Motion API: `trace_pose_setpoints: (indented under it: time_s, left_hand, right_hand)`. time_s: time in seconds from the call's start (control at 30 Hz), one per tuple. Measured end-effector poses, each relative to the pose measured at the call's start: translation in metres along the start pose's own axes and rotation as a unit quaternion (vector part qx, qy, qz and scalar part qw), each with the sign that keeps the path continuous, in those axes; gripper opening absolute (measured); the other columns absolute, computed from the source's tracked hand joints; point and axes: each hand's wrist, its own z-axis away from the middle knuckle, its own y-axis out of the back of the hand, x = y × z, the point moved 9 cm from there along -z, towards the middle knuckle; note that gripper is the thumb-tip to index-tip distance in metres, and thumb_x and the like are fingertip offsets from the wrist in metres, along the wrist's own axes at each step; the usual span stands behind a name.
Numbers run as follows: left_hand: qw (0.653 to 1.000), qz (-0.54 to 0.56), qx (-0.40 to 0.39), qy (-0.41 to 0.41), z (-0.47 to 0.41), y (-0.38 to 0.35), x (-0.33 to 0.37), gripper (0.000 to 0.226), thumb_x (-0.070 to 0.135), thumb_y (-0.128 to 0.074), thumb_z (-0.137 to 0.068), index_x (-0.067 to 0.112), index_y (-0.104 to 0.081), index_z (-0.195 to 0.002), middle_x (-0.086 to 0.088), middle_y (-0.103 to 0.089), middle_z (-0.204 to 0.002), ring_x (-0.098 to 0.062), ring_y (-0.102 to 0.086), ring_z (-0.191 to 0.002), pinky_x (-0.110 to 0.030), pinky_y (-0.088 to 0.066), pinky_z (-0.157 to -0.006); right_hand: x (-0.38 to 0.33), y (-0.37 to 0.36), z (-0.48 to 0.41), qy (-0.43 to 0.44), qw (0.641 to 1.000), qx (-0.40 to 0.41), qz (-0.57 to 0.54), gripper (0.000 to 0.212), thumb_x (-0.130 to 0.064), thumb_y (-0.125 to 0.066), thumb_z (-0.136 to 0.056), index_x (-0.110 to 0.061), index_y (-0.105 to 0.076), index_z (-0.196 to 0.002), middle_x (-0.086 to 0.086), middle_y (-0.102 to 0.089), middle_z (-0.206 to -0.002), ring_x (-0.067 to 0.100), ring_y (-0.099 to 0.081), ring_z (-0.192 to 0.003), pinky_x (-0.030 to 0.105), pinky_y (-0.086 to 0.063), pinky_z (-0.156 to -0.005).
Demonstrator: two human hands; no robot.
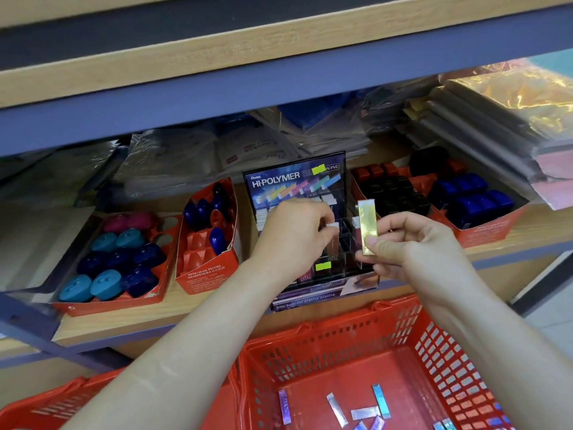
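Observation:
A dark Hi-Polymer eraser display box (297, 181) stands on the shelf, with clear compartments holding slim erasers. My left hand (294, 231) reaches into the compartments and pinches the white top of one eraser (333, 225). My right hand (406, 243) is just right of the box and pinches a slim gold eraser (367, 226) upright by its lower end. Below, a red basket (341, 339) holds several slim shiny erasers (366, 412) lying loose on its floor.
Red trays of sharpeners sit left (114, 259), middle (207, 234) and right (477, 206) of the display. Wrapped paper stacks (483, 119) fill the shelf's back. A second red basket (46, 405) shows at bottom left. The upper shelf edge (279, 82) hangs overhead.

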Motion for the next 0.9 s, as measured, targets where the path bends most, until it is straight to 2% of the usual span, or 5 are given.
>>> trace_pose_setpoints:
  time_s: [0.23,0.4,0.63,0.8,0.9]
  left_hand:
    - [0.999,0.011,-0.019,0.025,0.002,0.0,-0.005,0.019,0.031,-0.069,-0.087,0.024,-0.068,-0.104,0.009,-0.063,-0.098,-0.01,-0.055,-0.095,-0.027,-0.045,-0.084]
    - [0.932,0.338,-0.09,0.093,0.01,0.013,-0.01,0.032,0.004,-0.063,-0.091,0.026,-0.07,-0.113,0.011,-0.072,-0.106,-0.005,-0.067,-0.097,-0.024,-0.052,-0.092]
    - [0.919,0.374,-0.065,0.109,0.009,0.037,-0.016,0.01,0.01,-0.078,-0.076,0.016,-0.075,-0.084,-0.003,-0.075,-0.077,-0.013,-0.07,-0.069,-0.023,-0.057,-0.067]
    - [0.933,0.319,0.042,0.16,0.005,0.061,-0.057,0.003,0.017,-0.075,-0.081,0.02,-0.073,-0.082,-0.001,-0.071,-0.066,-0.006,-0.063,-0.057,-0.015,-0.051,-0.055]
    - [0.936,0.293,0.073,0.179,0.007,0.065,-0.074,0.003,0.014,-0.074,-0.083,0.016,-0.073,-0.085,-0.002,-0.07,-0.067,-0.004,-0.063,-0.054,-0.013,-0.05,-0.054]
  right_hand:
    - [0.007,-0.004,0.001,-0.029,0.999,-0.028,-0.019,0.014,0.002,-0.066,-0.088,-0.005,-0.066,-0.1,0.017,-0.07,-0.087,0.026,-0.074,-0.08,0.023,-0.055,-0.056]
    - [0.014,-0.018,0.002,-0.078,0.987,-0.096,-0.101,0.019,0.005,-0.055,-0.093,-0.002,-0.073,-0.096,0.012,-0.067,-0.077,0.014,-0.063,-0.062,0.02,-0.053,-0.055]
    - [0.015,-0.033,0.007,-0.127,0.959,-0.138,-0.211,0.021,-0.005,-0.052,-0.096,0.003,-0.071,-0.103,0.019,-0.071,-0.085,0.011,-0.062,-0.059,0.017,-0.052,-0.051]
    - [0.008,-0.011,0.0,-0.029,0.999,-0.04,0.004,0.017,-0.01,-0.054,-0.098,-0.009,-0.071,-0.101,0.009,-0.067,-0.078,0.009,-0.057,-0.055,0.022,-0.05,-0.048]
    - [-0.004,-0.001,-0.003,0.077,0.957,0.009,0.28,0.021,-0.009,-0.055,-0.094,-0.022,-0.07,-0.1,-0.003,-0.063,-0.077,0.005,-0.057,-0.058,0.019,-0.048,-0.054]
